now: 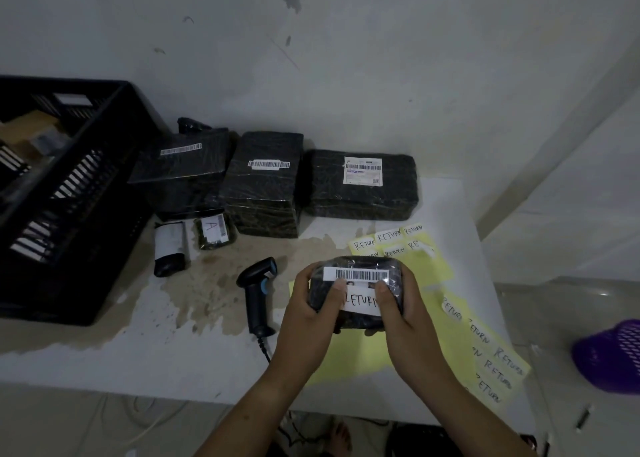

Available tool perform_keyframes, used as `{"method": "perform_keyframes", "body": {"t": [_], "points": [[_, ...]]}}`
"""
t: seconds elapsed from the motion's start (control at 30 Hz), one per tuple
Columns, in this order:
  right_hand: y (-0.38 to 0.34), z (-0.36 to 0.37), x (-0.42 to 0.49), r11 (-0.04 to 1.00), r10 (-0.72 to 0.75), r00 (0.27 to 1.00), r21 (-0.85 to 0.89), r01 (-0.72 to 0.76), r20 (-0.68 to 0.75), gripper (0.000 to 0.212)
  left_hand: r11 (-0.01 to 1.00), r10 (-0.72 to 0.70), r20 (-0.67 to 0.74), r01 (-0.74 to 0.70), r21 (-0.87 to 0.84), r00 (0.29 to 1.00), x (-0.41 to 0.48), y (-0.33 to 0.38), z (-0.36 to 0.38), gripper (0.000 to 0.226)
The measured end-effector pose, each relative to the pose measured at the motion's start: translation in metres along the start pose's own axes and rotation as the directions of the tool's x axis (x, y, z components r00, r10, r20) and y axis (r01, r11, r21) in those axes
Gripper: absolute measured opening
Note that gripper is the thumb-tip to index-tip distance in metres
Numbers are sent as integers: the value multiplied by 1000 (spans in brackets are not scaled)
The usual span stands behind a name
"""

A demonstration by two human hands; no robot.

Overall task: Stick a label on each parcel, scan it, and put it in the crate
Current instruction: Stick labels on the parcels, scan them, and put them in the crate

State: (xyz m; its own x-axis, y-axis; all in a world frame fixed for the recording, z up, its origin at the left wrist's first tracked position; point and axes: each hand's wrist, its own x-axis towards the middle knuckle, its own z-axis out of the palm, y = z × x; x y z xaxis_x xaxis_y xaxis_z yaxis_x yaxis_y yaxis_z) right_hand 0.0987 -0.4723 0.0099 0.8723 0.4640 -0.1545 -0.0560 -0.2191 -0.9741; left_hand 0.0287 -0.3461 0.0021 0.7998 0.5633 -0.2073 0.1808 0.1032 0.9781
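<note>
Both forearms reach up from the bottom edge and meet at a small black parcel [360, 262], just right of the scanner [258, 294]. The left hand [304, 304] wraps the parcel's left end. Its fingers curl under and behind, and its thumb lies across the top, pressing the left edge of a white RETURN label [362, 302]. The right hand [401, 307] mirrors it on the right end, thumb on the label's right edge. Both hands grip the parcel, with the label flat between the thumbs and just below a barcode strip [356, 275]. Whether the parcel rests on the yellow sheet [349, 356] under it or is held clear, I cannot tell.

The scanner lies on the table [138, 356]. The crate [69, 193] stands well left of the scanner. Beyond the scanner, three bigger parcels [263, 193] sit in a row by the wall, and two small ones [169, 249] lie nearer, to its left. More RETURN sheets [498, 363] lie right of the scanner, past the hands.
</note>
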Motion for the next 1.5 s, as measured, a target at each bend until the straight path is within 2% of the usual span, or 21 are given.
{"method": "perform_keyframes", "body": {"t": [0.1, 0.17, 0.4, 0.5, 0.63, 0.9, 1.03, 1.17, 1.23, 1.33, 1.43, 1.5], "points": [[-2, 1, 0, 1000, 2, 999, 25, -2, 36, 53, 999, -11, -26, 10, -30, 1000, 2, -2, -1, 48], [-2, 2, 0, 1000, 1, 999, 15, -2, 44, 55, 1000, -17, -27, 16, -15, 999, 2, -3, -2, 44], [-3, 2, 2, 999, -26, 1000, -40, 26, 14, 40, 998, -42, -47, 39, -48, 998, 1, -4, 2, 25], [-3, 2, 4, 1000, -10, 1000, -9, 10, 14, 47, 997, -34, -41, 32, -67, 999, 3, -2, 2, 37], [1, 3, 5, 999, -21, 1000, -43, 22, 18, 58, 1000, -26, -22, 26, -7, 999, 5, -4, 0, 43], [1, 7, 5, 998, -59, 998, -32, 59, -2, 44, 996, 9, 7, -9, 90, 1000, 7, -3, -4, 41], [0, 6, 8, 998, -43, 999, 47, 43, -13, 35, 993, 20, 62, -27, 113, 998, 7, 2, -7, 39], [-2, 9, 15, 997, -37, 998, 65, 33, 55, 36, 996, -56, 19, 55, 63, 998, 9, 2, -16, 31], [-1, 11, 19, 998, -31, 993, 49, 26, 111, 44, 996, -72, -20, 72, 46, 997, 9, 0, -28, 38], [-3, 17, 23, 999, -32, 982, -8, 34, 185, 54, 996, -64, -69, 68, 64, 996, 14, 0, -51, 54], [-10, 34, 30, 999, -42, 976, -14, 46, 214, 59, 997, -28, -77, 33, 73, 997, 18, 4, -72, 50], [-13, 49, 34, 999, -34, 973, -4, 36, 226, 56, 994, 1, -100, 10, 110, 995, 21, 7, -87, 49]]}}
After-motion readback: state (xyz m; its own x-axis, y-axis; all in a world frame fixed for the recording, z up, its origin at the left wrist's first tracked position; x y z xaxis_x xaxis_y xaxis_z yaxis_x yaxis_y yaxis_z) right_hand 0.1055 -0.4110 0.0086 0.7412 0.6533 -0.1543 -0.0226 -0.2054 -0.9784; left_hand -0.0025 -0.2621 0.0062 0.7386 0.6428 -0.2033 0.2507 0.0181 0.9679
